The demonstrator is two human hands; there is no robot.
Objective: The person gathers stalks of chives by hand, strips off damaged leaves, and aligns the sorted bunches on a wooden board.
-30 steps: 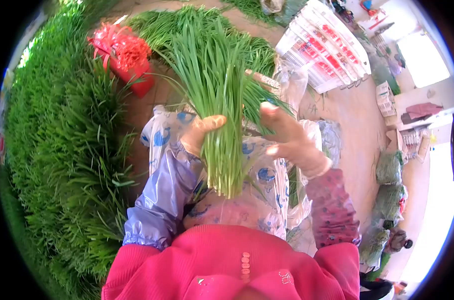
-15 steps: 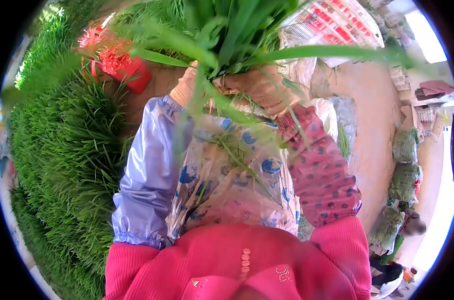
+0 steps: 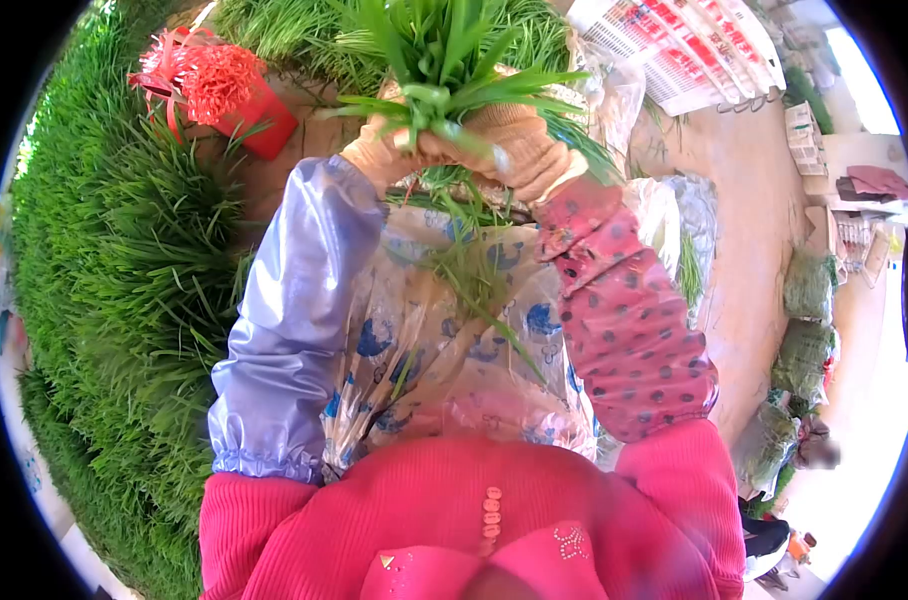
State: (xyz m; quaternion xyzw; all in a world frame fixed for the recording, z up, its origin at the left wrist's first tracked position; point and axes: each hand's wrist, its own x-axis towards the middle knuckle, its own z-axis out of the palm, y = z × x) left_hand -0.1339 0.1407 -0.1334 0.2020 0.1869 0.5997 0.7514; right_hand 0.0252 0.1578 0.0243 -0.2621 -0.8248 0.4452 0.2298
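Observation:
A bunch of long, flat green leaves, which look like garlic chives (image 3: pixel 439 60), stands upright between my hands with its leaf tips pointing away from me. My left hand (image 3: pixel 379 152), in a tan glove, closes round its left side near the bottom. My right hand (image 3: pixel 522 150), gloved too, wraps the right side; leaves hide some of its fingers. Below the hands, a clear plastic apron with blue prints (image 3: pixel 454 350) covers my lap, and loose leaf scraps (image 3: pixel 469 275) lie on it.
Dense piles of green leaves (image 3: pixel 124 300) rise on my left. A red container with red plastic ties (image 3: pixel 264 125) stands at the far left. Printed red-and-white sheets (image 3: pixel 684 50) lie at the upper right. Filled bags (image 3: pixel 804 360) line the right side.
The bunch has dropped away from the camera and appears smaller, its leaves no longer sweeping across the view. Both hands stay closed on it and have shifted slightly farther from my body.

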